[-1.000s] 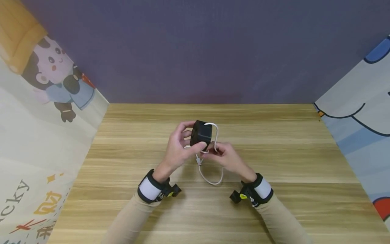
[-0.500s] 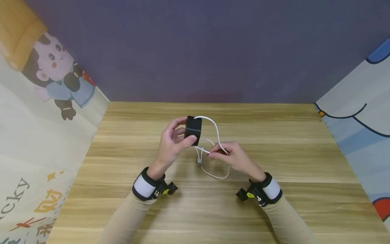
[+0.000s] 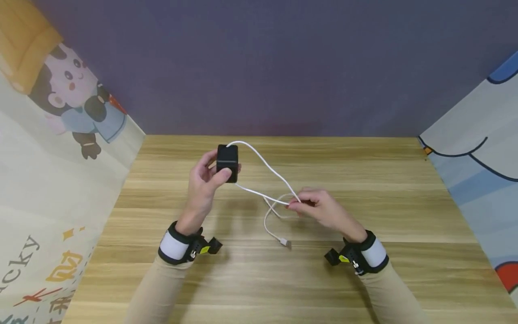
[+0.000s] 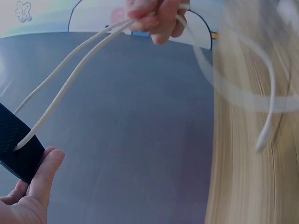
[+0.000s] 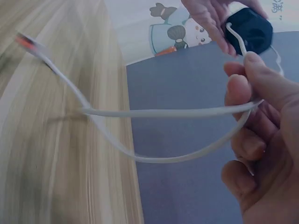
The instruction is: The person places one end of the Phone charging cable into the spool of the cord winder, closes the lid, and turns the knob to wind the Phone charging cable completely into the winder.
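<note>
Left hand [image 3: 202, 180]: grip closed around a black box [image 3: 227, 163], thumb pressed on its near face, the other fingers wrapped about its far side. Right hand [image 3: 323, 208]: grip closed in a pinch, thumb and index finger holding a white cable [image 5: 182, 113] to the right of the box and well apart from it. The box is raised above the surface [image 3: 251, 283], clear of contact. Two strands of the cable span the gap between the hands: one leaves the top of the box and arches over, the other leaves low on the box and runs nearly straight; both meet at the right-hand pinch. Beyond the pinch the cable falls in a loose loop that crosses itself, ending in a pale plug [image 3: 285, 243] between the forearms; the plug is blurred, and whether it touches the surface cannot be told. Each wrist carries a black-and-white strap, left strap [image 3: 174, 245] and right strap [image 3: 373, 253], with a small black camera on its inner side. Tan sleeves [image 3: 151, 290] cover both forearms. Surface: light wood grain. Behind it rises a dark blue-grey panel [image 3: 279, 67], flanked by cartoon-printed side walls [image 3: 24, 180].
</note>
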Demonstrator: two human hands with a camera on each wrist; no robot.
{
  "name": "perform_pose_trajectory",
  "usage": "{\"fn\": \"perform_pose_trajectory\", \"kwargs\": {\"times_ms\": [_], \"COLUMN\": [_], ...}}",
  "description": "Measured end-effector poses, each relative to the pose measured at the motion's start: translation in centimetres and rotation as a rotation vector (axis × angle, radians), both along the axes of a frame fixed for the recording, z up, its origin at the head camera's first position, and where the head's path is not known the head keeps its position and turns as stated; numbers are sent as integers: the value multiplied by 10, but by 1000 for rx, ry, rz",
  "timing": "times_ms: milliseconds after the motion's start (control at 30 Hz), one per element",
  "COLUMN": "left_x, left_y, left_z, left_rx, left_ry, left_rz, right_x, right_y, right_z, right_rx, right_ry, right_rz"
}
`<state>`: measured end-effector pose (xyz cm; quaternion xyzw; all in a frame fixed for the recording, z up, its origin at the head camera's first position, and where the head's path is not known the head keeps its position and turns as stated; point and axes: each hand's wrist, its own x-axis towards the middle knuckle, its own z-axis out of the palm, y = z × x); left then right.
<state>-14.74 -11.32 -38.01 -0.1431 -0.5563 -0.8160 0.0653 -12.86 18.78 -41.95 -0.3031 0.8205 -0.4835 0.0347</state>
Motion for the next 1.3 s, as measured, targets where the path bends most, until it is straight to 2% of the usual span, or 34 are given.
{"fn": "perform_pose_trajectory", "kwargs": {"times_ms": [167, 333, 467, 633, 933, 1033, 1300], "left_x": [-1, -2, -3, -2, 0, -1, -2], "left_y": [-10, -14, -19, -28, -41, -46, -57], "left_z": [-2, -4, -5, -7, -10, -12, -13], "left_rx": [38, 47, 38, 35, -4, -4, 13], "left_ry": [6, 0, -5, -7, -41, -49, -55], "left_rz": [38, 45, 60, 88, 115, 124, 134], "right_x": [-1, -2, -3, -1, 0, 1, -2], "right_y": [9, 16, 22, 33, 52, 58, 69], "right_z": [0, -1, -1, -1, -2, -2, -2], "right_rx": [14, -10, -48, -80, -62, -56, -7], "right_ry": [82, 123, 71, -3, -6, -36, -20], "right_rz": [10, 47, 85, 51, -25, -54, -82]}}
